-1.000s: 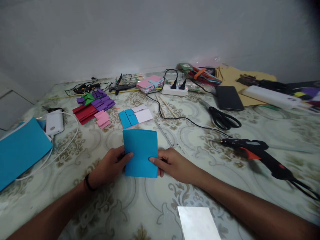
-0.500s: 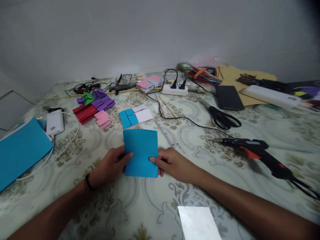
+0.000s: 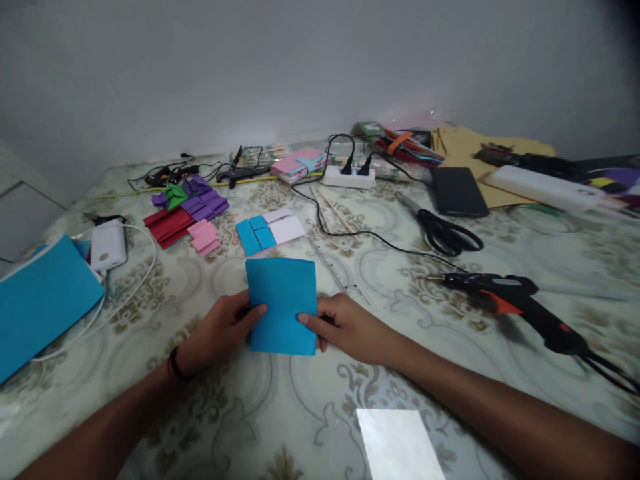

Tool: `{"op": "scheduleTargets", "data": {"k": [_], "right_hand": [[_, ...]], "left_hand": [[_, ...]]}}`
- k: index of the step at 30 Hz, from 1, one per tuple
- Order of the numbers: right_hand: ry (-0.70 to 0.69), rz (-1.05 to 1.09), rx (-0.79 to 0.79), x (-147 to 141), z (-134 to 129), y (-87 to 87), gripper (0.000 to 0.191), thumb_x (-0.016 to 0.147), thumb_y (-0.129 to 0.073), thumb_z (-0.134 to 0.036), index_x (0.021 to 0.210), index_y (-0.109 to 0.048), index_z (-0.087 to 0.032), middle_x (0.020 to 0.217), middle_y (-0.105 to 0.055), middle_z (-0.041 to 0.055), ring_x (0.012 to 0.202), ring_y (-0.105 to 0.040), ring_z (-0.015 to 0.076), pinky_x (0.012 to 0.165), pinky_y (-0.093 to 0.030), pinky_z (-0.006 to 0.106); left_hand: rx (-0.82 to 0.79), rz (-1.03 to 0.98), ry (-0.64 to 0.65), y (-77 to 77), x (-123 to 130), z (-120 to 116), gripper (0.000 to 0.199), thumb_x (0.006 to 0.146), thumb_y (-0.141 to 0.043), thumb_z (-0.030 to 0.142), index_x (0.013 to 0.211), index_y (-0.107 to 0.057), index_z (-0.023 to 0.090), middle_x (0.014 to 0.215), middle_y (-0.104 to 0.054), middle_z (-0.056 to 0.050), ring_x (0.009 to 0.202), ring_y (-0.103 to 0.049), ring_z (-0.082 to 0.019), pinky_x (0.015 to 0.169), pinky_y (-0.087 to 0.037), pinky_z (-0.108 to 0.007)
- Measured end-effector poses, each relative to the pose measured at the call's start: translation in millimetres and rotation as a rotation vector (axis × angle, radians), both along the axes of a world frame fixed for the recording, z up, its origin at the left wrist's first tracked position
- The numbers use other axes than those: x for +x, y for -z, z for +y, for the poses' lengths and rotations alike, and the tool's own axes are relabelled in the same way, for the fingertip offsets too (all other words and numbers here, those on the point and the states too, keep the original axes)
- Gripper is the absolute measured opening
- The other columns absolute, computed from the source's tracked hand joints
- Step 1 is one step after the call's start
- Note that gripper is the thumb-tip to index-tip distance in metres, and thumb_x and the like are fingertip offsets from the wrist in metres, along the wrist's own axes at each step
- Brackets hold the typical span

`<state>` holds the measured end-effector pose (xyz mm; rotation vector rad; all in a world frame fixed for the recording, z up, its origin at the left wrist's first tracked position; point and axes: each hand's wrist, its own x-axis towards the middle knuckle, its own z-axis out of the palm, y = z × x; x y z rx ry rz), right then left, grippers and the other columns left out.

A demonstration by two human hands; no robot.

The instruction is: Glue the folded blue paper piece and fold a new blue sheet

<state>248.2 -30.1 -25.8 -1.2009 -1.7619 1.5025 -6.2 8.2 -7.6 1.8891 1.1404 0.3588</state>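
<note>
Pinching opposite sides, the left hand (image 3: 217,331) and right hand (image 3: 350,328) hold blue paper (image 3: 283,293).

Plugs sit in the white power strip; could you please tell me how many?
2: the middle plug and the right-hand plug, both in the power strip.

From my remote seat I saw a slim black bracelet (image 3: 175,365) looped around the left wrist (image 3: 191,357), its material too small to make out. The left forearm (image 3: 115,417) and right forearm (image 3: 475,393) were bare as far as my view reached, and the left hand (image 3: 220,332) and right hand (image 3: 353,328) were bare too.
</note>
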Motion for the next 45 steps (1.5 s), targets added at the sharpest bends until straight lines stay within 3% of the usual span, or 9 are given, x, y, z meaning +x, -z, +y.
{"op": "scheduleTargets", "data": {"k": [21,45], "right_hand": [[-0.002,-0.028,0.031,1.0,-0.7,0.5,0.042,0.101,-0.054,-0.049,0.073,-0.06,-0.018,0.061,-0.067,0.0004,0.056,-0.065,0.0125,0.058,-0.049,0.022],[-0.004,-0.025,0.051,1.0,-1.2,1.7,0.04,0.101,-0.053,-0.047,0.074,-0.061,-0.018,0.062,-0.068,0.0017,0.056,-0.067,0.0134,0.058,-0.05,0.022]], "left_hand": [[-0.004,0.03,0.035,0.7,0.0,1.1,0.041,0.102,-0.048,0.052,0.083,-0.055,0.017,0.071,-0.059,0.0,0.064,-0.05,-0.015,0.058,-0.037,-0.026],[0.026,0.029,0.048,2.7,-0.7,2.0,0.04,0.103,-0.049,0.05,0.081,-0.054,0.017,0.069,-0.058,0.002,0.062,-0.049,-0.014,0.056,-0.037,-0.026]]}}
